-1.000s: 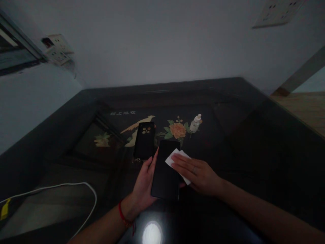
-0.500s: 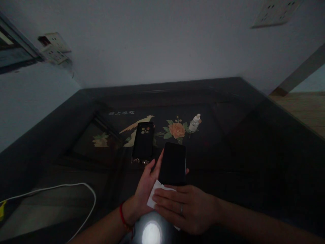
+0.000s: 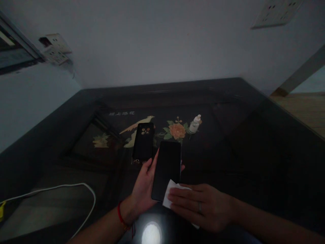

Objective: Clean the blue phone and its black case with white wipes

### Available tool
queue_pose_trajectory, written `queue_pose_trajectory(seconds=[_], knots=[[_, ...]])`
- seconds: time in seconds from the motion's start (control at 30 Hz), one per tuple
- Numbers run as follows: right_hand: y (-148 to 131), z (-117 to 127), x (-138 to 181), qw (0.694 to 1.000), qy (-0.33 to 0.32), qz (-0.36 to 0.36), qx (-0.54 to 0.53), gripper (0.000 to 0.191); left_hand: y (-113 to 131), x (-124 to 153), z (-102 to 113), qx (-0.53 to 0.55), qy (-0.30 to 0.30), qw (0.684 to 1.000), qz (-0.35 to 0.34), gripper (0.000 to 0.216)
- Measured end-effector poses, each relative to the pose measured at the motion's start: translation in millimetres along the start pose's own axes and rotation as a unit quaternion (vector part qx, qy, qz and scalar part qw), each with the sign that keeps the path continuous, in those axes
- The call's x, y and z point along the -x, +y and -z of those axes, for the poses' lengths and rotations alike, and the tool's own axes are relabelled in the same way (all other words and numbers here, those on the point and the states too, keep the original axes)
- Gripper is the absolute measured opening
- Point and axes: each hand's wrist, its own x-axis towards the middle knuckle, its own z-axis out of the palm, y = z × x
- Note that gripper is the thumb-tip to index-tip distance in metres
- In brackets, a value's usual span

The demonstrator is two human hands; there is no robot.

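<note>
My left hand holds a black phone from underneath, screen up, with fingers curled round its edges. My right hand presses a white wipe flat against the phone's near right corner. On the dark table just beyond the phone lies a black phone case, camera cut-outs up. A small white dropper bottle stands further back to the right, beside a painted orange flower.
A white cable loops across the table at the left. A bright lamp reflection shines on the glossy top near me. Wall sockets sit at the upper left and upper right. Wooden floor shows at the far right.
My right hand dragged the wipe from the phone's upper right down past its near end, then back up onto the near right corner. The left hand shifted the phone slightly.
</note>
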Motion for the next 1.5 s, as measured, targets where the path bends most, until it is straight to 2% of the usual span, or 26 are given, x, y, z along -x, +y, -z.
queue_pose_trajectory(seconds=[0.13,0.3,0.37,0.43,0.5,0.57,0.63,0.67,0.77,0.83,0.9,1.03,1.1,1.2,1.23,1.3,1.43,1.47,1.5], knots=[[8,12,25,0.997,-0.009,-0.068,0.042,0.037,1,1,0,0.023,0.012,1.000,0.010,0.054],[53,8,33,0.978,0.059,-0.190,0.064,0.047,2,2,-2,0.049,-0.026,0.998,0.044,0.053],[59,7,29,0.970,0.079,-0.220,0.069,0.052,2,3,-4,0.037,-0.032,0.997,0.054,0.055],[47,8,21,0.975,0.073,-0.196,0.069,0.048,1,3,-6,0.040,-0.024,0.997,0.056,0.054],[23,10,11,0.992,0.042,-0.110,0.055,0.040,0,3,-8,0.045,-0.005,0.998,0.044,0.055],[3,14,5,1.000,-0.008,0.010,0.020,0.037,0,2,-9,0.041,0.014,0.999,0.033,0.058],[-1,16,6,0.998,-0.031,0.046,0.012,0.035,-1,2,-9,0.038,0.022,0.999,0.032,0.060],[5,17,10,0.999,-0.027,0.027,0.021,0.035,0,3,-10,0.041,0.022,0.998,0.036,0.058],[34,18,27,0.990,0.035,-0.109,0.079,0.041,0,4,-9,0.053,0.010,0.997,0.048,0.056],[46,19,33,0.983,0.062,-0.142,0.097,0.044,0,4,-9,0.052,0.002,0.997,0.052,0.055],[40,20,29,0.987,0.048,-0.125,0.089,0.042,-1,4,-9,0.048,0.013,0.998,0.044,0.055],[16,20,18,0.999,-0.005,0.001,0.034,0.035,-2,2,-11,0.041,0.057,0.997,0.034,0.055],[20,18,22,0.999,-0.001,-0.018,0.035,0.037,-2,3,-11,0.035,0.054,0.997,0.040,0.055],[40,15,37,0.985,0.055,-0.150,0.070,0.045,-1,5,-11,0.034,0.016,0.998,0.056,0.056],[42,15,39,0.980,0.069,-0.170,0.074,0.046,-1,5,-10,0.036,0.007,0.997,0.061,0.056],[36,14,34,0.984,0.061,-0.151,0.067,0.044,-1,5,-10,0.044,0.021,0.997,0.056,0.057],[14,13,16,1.000,-0.006,0.008,0.021,0.036,-3,3,-9,0.047,0.071,0.996,0.031,0.057],[16,13,17,1.000,-0.005,0.004,0.021,0.037,-3,3,-9,0.044,0.068,0.996,0.033,0.056],[23,13,20,0.999,0.003,-0.030,0.032,0.039,-3,3,-10,0.039,0.058,0.997,0.039,0.055]])
